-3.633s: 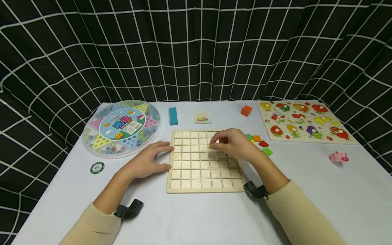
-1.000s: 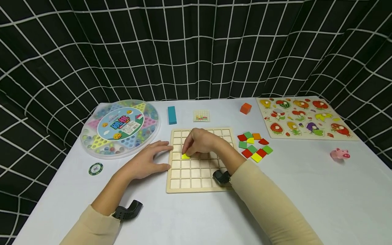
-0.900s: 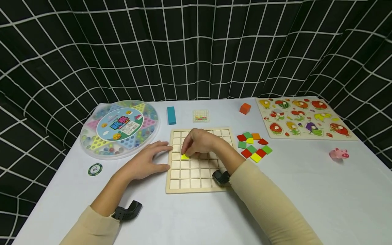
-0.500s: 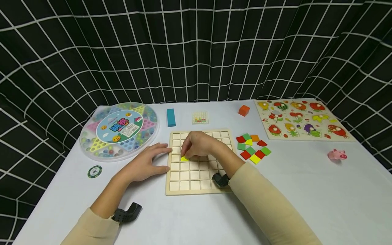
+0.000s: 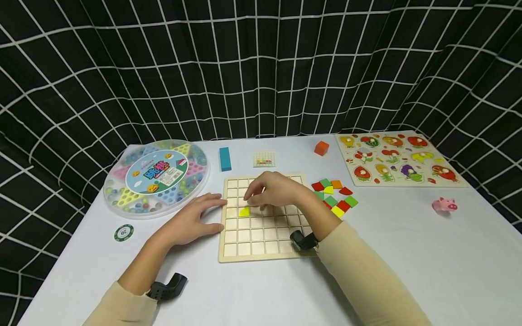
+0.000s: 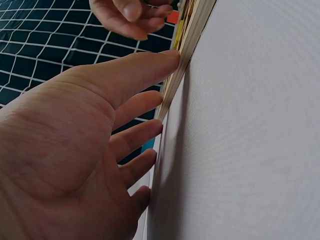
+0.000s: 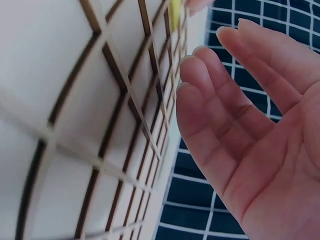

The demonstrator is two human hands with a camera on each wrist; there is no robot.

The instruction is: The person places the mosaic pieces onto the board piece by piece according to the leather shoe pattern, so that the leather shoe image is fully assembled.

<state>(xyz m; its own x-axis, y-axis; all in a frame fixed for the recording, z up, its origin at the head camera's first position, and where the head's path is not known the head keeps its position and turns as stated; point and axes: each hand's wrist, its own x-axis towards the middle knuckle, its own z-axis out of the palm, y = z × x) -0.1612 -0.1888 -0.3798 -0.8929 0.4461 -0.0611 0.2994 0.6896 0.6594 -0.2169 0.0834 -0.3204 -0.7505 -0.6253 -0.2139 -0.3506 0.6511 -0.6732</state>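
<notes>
A wooden grid board (image 5: 263, 258) lies flat before me, and a small yellow tile (image 5: 244, 212) with a rounded side sits in one of its left-hand squares. Just up and right of that tile hovers my right hand (image 5: 274, 190). In the right wrist view its bent, relaxed fingers (image 7: 210, 100) hold nothing, close over the grid. My left hand (image 5: 191, 222) rests at the board's left edge, thumb and fingertips against the rim; the left wrist view shows its thumb (image 6: 145, 70) touching the wooden side. Part of the board is hidden under my right hand and forearm.
Right of the board lie several loose red, green, yellow and orange tiles (image 5: 344, 205). Behind it are a teal block (image 5: 225, 159), a small pattern card (image 5: 264, 159) and an orange cube (image 5: 321, 148). A marble game (image 5: 155, 176), token (image 5: 123, 232), fruit puzzle (image 5: 399, 158) and pink pig (image 5: 444, 204) flank it.
My right hand has brought the yellow tile leftward across the board, let go of it in a square, and risen slightly to the right. The left hand stays at the board's edge.
</notes>
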